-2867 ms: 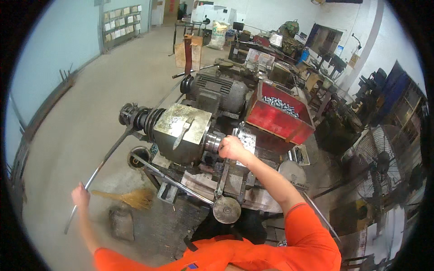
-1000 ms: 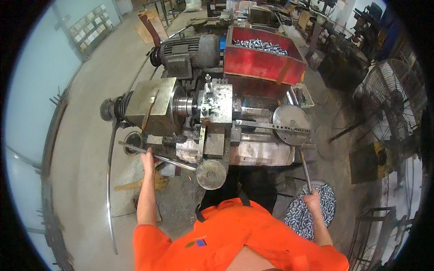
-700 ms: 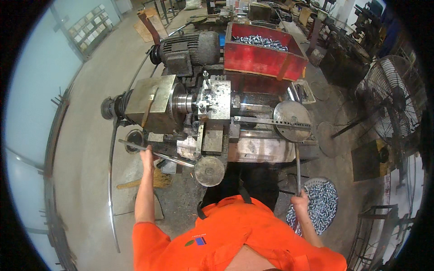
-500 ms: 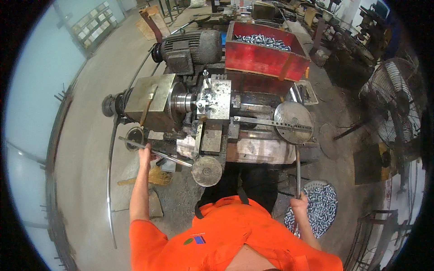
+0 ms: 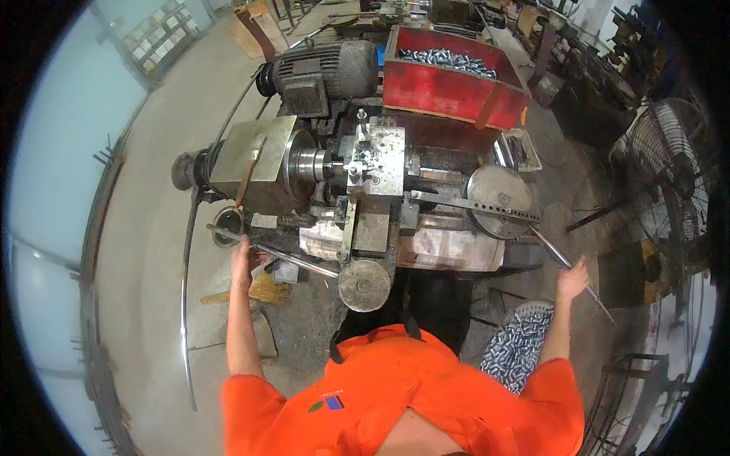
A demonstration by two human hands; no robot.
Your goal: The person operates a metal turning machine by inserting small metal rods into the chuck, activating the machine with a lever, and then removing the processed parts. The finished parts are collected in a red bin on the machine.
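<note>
Right lever [image 5: 551,249]: swung outward since earlier, right of tool block [image 5: 389,159]; gripped by right hand [image 5: 572,281], seemingly for leverage.
Left lever [image 5: 300,260]: touched by left hand [image 5: 240,264]; grip cannot be told.

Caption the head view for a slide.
Left hand at one lathe lever, right hand gripping a second lever; red box of metal parts beyond.

The one view looks down from the wearer's head, through the left lens of a side-by-side fisheye pair, upright and unmirrored. It sits close above the orange shirt [image 5: 414,391], which fills the lower middle of the frame, and faces forward and steeply down onto the machine [image 5: 372,224] at the centre, farther off. The wide lens reaches the pale wall [image 5: 61,167] at far left and the fan [image 5: 669,167] at far right, inside a black curved rim.
</note>
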